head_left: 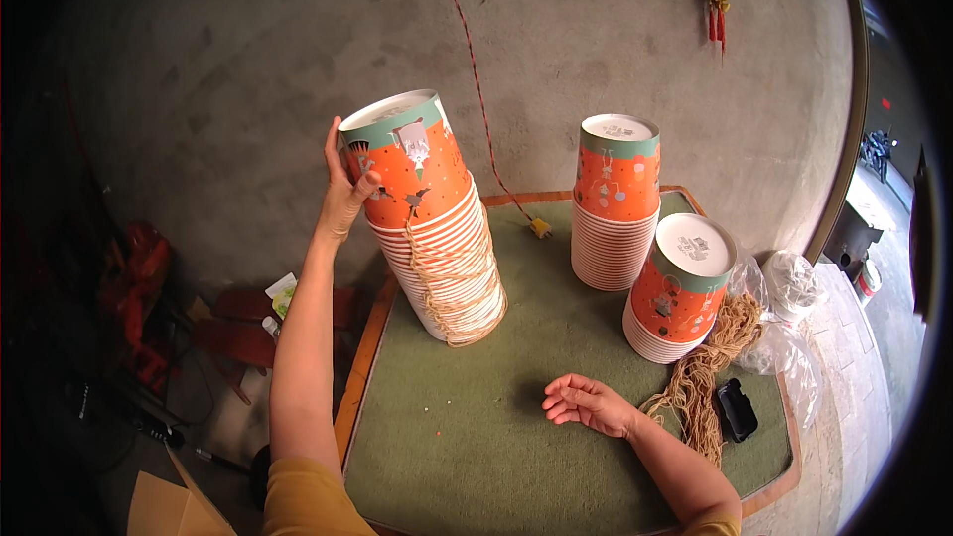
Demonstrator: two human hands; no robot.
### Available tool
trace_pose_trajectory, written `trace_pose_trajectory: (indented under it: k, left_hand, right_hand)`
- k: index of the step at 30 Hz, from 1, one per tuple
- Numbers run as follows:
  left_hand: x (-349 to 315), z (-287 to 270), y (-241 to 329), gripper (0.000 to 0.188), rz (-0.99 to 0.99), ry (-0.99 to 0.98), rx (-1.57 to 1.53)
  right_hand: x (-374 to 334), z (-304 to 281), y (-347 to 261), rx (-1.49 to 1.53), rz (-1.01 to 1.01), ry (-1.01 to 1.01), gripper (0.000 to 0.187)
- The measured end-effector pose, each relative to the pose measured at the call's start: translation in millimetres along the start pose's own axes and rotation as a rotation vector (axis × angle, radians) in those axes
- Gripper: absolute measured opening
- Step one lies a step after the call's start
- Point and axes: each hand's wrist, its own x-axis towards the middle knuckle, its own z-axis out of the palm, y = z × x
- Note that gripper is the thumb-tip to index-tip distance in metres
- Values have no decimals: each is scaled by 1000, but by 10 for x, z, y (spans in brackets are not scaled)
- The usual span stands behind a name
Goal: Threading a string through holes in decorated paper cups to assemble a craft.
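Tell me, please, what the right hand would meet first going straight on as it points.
The right hand would probably meet the string-wrapped cup stack at its lower end, though depth is unclear.

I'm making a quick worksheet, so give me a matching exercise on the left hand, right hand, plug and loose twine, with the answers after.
Things:
1. Left hand
2. Right hand
3. Plug
4. Loose twine

Descriptions:
A. Yellow, at the end of a cord
B. Holding nothing, over the green table
C. Bundled beside the shortest stack
D. On the tied stack, near its top

Pairs: 1-D, 2-B, 3-A, 4-C.
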Motion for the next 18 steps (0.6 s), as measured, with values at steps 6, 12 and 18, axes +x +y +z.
trace_pose_trajectory:
  k: [6,12,18]
  left_hand:
    - [24,23,13,135,-8,-11,-26]
    - [-108,43,-78,127,5,10,-25]
    - [-783,220,-758,88,-166,246,-307]
  right_hand:
    - [-7,6,-18,3,-10,21,29]
    - [26,-6,-8,10,-2,25,29]
    - [-4,3,-11,1,2,31,28]
